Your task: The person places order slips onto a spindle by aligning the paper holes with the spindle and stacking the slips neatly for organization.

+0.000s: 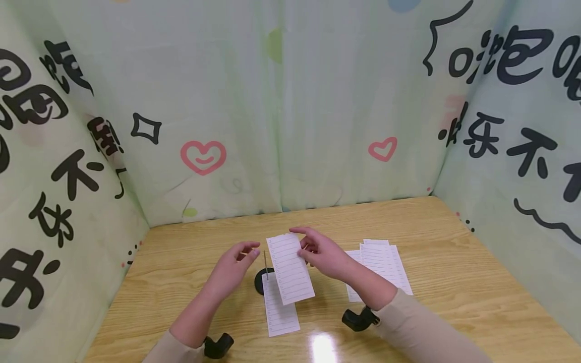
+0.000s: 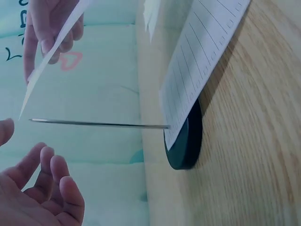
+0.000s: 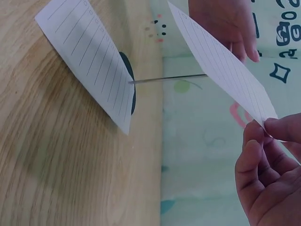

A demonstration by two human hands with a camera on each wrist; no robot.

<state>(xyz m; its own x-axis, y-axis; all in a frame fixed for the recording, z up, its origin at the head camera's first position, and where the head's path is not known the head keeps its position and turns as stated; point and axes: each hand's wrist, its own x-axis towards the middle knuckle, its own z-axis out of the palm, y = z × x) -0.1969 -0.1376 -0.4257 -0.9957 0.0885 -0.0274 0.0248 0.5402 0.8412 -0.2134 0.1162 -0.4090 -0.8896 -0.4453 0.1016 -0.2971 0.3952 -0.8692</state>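
A lined paper slip (image 1: 290,269) is pinched at its edge between the thumb and fingers of my right hand (image 1: 323,253). It hangs tilted beside the tip of a thin metal spike (image 2: 99,124). That spike stands upright on a round black base (image 2: 186,150). Low on the spike, another lined slip (image 1: 281,317) is pierced near its end and slopes down over the base. My left hand (image 1: 233,267) holds nothing; its fingers are loosely bent, left of the spike and apart from the held slip.
Several more lined slips (image 1: 383,262) lie overlapping on the wooden table (image 1: 190,262), partly behind my right forearm. A printed curtain (image 1: 254,126) encloses the back and both sides of the table. Each wrist carries a black camera mount (image 1: 358,320).
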